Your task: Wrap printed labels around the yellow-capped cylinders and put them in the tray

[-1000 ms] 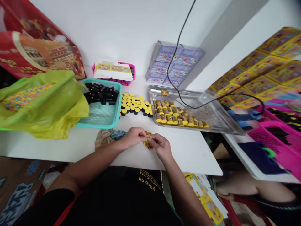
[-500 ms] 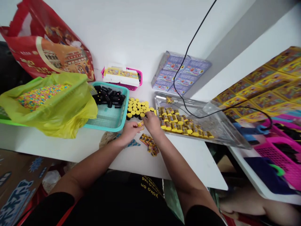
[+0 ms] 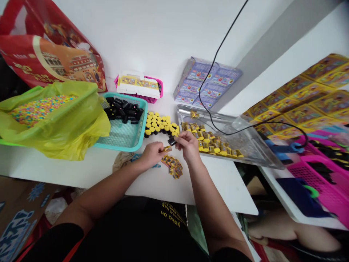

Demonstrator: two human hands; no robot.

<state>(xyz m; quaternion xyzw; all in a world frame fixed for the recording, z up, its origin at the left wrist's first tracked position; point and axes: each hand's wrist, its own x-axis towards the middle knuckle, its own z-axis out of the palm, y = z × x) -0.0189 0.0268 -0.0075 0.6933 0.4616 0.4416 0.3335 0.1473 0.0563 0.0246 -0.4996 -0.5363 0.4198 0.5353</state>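
Observation:
My left hand [image 3: 151, 154] pinches a small yellow printed label [image 3: 167, 149] by its end. Close beside it, my right hand [image 3: 188, 145] grips a small black container [image 3: 172, 141], tilted on its side. Just beyond my hands stands a cluster of black containers with yellow lids [image 3: 158, 122]. A fanned pile of yellow printed labels [image 3: 174, 166] lies on the white table [image 3: 147, 187] below my hands. To the right, a clear plastic tray [image 3: 256, 154] holds rows of wrapped yellow containers [image 3: 211, 143].
A turquoise basket [image 3: 120, 136] with black pieces [image 3: 124, 109] stands left, beside a yellow bag [image 3: 89, 134] of colourful beads. Purple boxes [image 3: 204, 82] lean on the wall. A black cable [image 3: 200, 89] hangs across the tray. Another person's leg [image 3: 289, 233] shows at lower right.
My right hand has taken a container from the cluster and drawn it back toward me, tipped over. My left hand still holds the label. The view has shifted slightly.

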